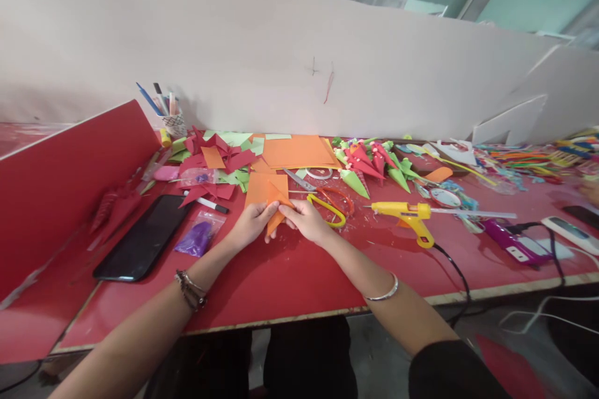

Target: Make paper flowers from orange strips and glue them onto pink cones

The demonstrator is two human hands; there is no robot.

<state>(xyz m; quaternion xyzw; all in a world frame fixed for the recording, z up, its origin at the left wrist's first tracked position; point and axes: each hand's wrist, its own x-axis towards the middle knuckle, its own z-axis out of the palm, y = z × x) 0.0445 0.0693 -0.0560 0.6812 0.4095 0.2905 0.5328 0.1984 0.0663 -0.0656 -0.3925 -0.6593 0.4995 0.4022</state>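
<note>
Nearest: red table (pixel 243 305), bare patch in front of the body, below the hands. Phone (pixel 143 237) and bag (pixel 194 238) of purple stuff lie L of the L forearm, apart from it; bag is closer to the L hand (pixel 253 219) than phone.

Both hands meet approx. mid-table, just above its surface. L hand is clamped on the L side of the orange paper (pixel 275 222), thumb on top, some fingers under; R hand (pixel 306 219) pinches the R side, thumb tip close to the L thumb. So paper sits btwn the two, touching both; neither hand is clearly nearer. Key relation: it's folded, w/ a point facing away from the body, long axis seemingly running near-to-far, a bit tilted; thumbs press abt. midway along it. Exact fold lines are hidden by fingers.

Glue gun (pixel 407 215) lies well R of the R hand, nozzle facing L, toward that hand.

Just beyond the hands: flat orange sheet (pixel 256 190), partly hidden by paper & L hand. Scissors (pixel 304 183) just beyond the R hand, blades angled away & L, loops nearer.

Farther: red scraps (pixel 229 159) on L, orange stack (pixel 299 153) mid, red/green cones (pixel 362 162) on R. Farthest: white board (pixel 281 56), upright.
</note>
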